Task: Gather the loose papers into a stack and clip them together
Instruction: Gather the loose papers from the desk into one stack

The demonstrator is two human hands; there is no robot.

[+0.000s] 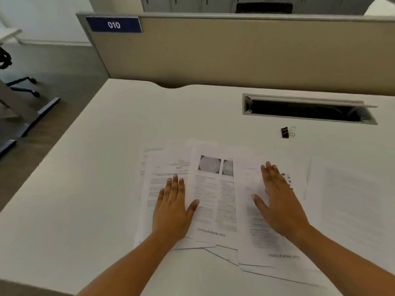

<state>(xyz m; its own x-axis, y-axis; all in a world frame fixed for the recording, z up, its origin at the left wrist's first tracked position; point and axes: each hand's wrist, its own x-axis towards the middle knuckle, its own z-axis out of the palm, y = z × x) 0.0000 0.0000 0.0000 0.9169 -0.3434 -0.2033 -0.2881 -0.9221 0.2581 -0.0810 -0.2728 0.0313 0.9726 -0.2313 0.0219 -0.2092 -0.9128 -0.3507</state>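
Observation:
Several printed white papers [211, 193] lie fanned out and overlapping on the white desk [102, 167]. My left hand [173, 208] rests flat, palm down, on the left sheets with fingers spread. Flat on the right sheets lies my right hand [277, 201], slightly blurred. One more sheet [350, 195] lies apart at the far right. A small black binder clip [287, 132] sits on the desk beyond the papers, up and to the right of my right hand, untouched.
An open cable slot [307, 110] is cut into the desk behind the clip. A beige partition [235, 50] with a blue "010" label [114, 24] closes the far edge. Off the desk's left edge are floor, a desk leg and an office chair base [23, 84].

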